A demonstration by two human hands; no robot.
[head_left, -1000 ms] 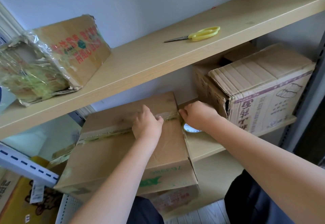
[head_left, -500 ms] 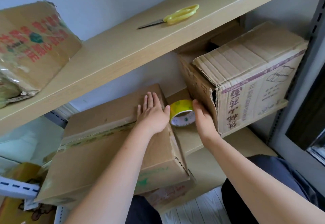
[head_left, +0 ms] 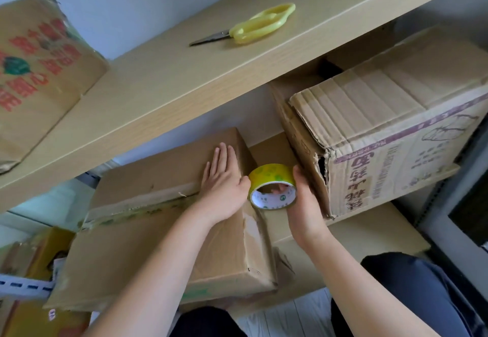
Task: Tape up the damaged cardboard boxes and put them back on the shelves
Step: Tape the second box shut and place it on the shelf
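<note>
A flat brown cardboard box [head_left: 148,246] lies on the lower shelf [head_left: 369,233] with a tape strip along its top seam. My left hand [head_left: 224,183] rests flat on the box top near its right edge, fingers spread. Just right of that edge, my right hand [head_left: 303,202] grips a yellow tape roll [head_left: 272,186] standing on its side. A torn box with printed characters [head_left: 383,130] sits to the right on the same shelf, touching my right hand's back.
Yellow-handled scissors [head_left: 253,26] lie on the upper shelf [head_left: 163,93]. A box with red print [head_left: 39,72] stands at that shelf's left end. More boxes [head_left: 31,252] fill the lower left. A metal upright [head_left: 454,220] borders the right.
My left hand went from pinching the tape on the seam to lying flat on the box. My right hand left the seam and took hold of the tape roll. The view shifted left and closer.
</note>
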